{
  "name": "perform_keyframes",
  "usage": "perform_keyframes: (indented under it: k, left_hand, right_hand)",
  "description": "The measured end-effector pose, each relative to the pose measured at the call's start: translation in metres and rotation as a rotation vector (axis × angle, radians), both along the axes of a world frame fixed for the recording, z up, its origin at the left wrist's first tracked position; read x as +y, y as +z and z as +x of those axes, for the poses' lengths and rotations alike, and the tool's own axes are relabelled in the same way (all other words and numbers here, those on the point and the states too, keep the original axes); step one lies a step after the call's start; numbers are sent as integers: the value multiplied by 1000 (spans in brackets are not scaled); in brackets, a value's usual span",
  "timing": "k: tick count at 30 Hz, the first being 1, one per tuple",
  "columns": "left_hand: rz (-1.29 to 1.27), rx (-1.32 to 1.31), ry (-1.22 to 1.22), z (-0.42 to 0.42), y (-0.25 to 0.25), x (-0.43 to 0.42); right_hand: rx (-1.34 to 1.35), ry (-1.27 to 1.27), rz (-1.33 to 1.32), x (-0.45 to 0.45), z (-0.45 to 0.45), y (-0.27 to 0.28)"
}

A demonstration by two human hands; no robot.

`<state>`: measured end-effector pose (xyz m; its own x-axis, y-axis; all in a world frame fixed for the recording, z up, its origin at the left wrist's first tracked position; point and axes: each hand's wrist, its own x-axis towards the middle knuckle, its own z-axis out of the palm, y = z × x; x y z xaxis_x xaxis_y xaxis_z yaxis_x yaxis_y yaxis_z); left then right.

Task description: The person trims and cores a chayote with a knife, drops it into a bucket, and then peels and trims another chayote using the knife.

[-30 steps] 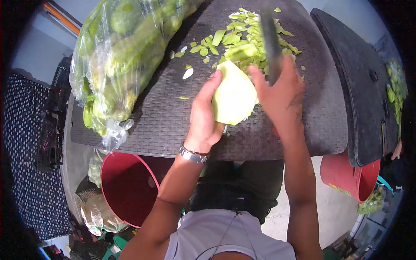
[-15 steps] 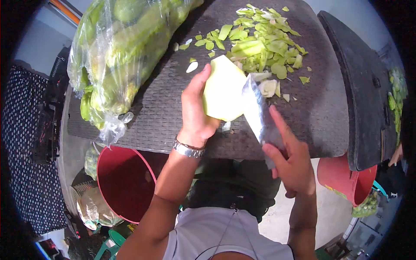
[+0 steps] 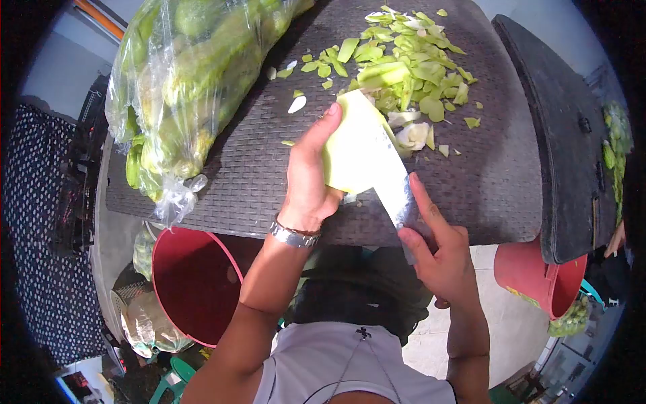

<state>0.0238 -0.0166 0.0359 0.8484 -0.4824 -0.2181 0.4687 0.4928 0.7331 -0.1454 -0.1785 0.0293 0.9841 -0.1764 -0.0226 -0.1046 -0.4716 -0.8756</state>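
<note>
My left hand point(image 3: 311, 161) grips a pale, peeled green fruit point(image 3: 346, 151) above the front half of the woven table; glare washes out its surface, and I cannot tell its exact kind. In my right hand point(image 3: 441, 252) is a broad-bladed knife point(image 3: 397, 195), index finger stretched along it. The blade lies against the right side of the fruit, its tip pointing up and away. Beyond them a heap of green peelings point(image 3: 410, 71) covers part of the table, with a pale cut chunk point(image 3: 412, 137) at its near edge.
A clear plastic bag of green fruit point(image 3: 202, 87) lies on the left of the table point(image 3: 269, 195). Below the front edge stand red buckets, one left point(image 3: 195, 283) and one right point(image 3: 538, 279). A black chair-like panel point(image 3: 562, 141) borders the right side.
The knife and my right hand have shifted slightly left and down, the blade now overlapping the fruit more. A small green sliver shows left of the fruit.
</note>
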Motion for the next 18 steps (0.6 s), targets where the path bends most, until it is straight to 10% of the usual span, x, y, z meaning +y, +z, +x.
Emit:
perform_keyframes:
  k: [18]
  left_hand:
    - [28,38,-81,5,4,-5]
  right_hand:
    - [94,40,101,-1,-1,4]
